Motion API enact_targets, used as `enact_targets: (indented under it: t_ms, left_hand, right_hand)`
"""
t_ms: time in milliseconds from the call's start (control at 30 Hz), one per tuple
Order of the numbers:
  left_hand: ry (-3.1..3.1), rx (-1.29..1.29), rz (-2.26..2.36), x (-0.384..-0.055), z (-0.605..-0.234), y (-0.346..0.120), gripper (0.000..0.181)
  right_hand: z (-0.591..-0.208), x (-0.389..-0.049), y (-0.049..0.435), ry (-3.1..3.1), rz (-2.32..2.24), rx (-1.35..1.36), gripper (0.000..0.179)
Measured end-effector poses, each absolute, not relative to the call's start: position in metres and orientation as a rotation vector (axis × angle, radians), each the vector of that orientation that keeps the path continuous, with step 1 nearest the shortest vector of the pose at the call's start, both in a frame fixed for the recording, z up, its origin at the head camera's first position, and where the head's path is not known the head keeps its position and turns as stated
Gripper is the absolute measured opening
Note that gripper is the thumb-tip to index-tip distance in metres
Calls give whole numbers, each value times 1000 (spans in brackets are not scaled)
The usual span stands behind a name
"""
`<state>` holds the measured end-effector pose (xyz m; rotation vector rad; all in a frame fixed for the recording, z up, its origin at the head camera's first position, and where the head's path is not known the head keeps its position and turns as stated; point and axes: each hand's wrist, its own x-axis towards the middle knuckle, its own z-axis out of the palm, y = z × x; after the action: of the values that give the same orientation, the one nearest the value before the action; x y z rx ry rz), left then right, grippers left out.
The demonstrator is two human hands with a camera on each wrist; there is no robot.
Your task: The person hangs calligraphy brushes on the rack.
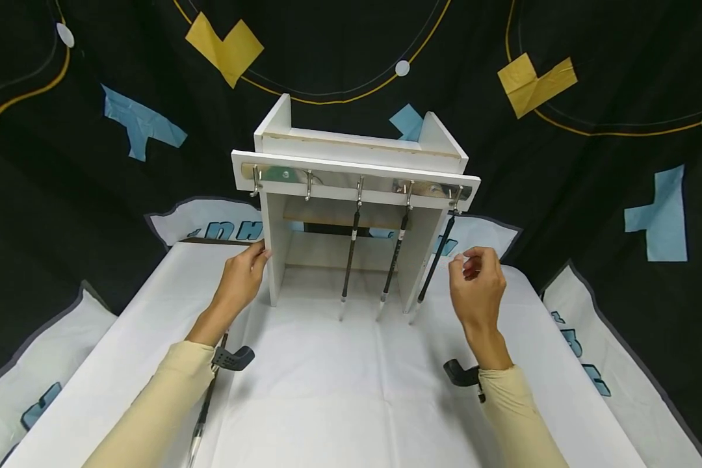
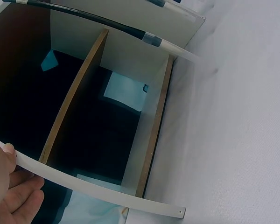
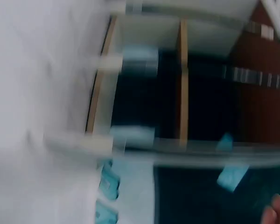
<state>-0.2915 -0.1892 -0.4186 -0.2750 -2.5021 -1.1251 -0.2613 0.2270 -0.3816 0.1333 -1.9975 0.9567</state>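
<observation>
A small white shelf unit [image 1: 357, 145] with a rail of metal hooks [image 1: 359, 184] along its top front stands on the table. My left hand [image 1: 241, 276] grips the edge of its left side panel [image 2: 98, 194], thumb on one face and fingers on the other. Three slim black brush-like rods with pale tips hang from the hooks: a middle rod [image 1: 351, 253], another rod [image 1: 394, 260] and the rightmost rod [image 1: 436, 260]. The two leftmost hooks hold nothing. My right hand [image 1: 481, 286] is raised beside the rightmost rod, fingers loosely bent, nothing visible in them.
Another black rod [image 1: 206, 406] lies on the white-covered table [image 1: 327, 403], partly beneath my left forearm. A dark curtain [image 1: 620, 97] with blue and yellow paper pieces hangs behind. The right wrist view is blurred.
</observation>
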Motion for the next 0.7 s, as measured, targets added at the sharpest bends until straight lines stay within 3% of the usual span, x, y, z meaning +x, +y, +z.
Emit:
enact_targets:
  t_ms: [300, 700]
  left_hand:
    - [-2505, -269, -1127, -290, -418, -189, 45]
    - [-2510, -277, -1129, -291, -418, -191, 45]
  right_hand:
    - [-385, -292, 269, -2552, 1146, 177, 53]
    - [-395, -312, 260, -2681, 1415, 320, 51]
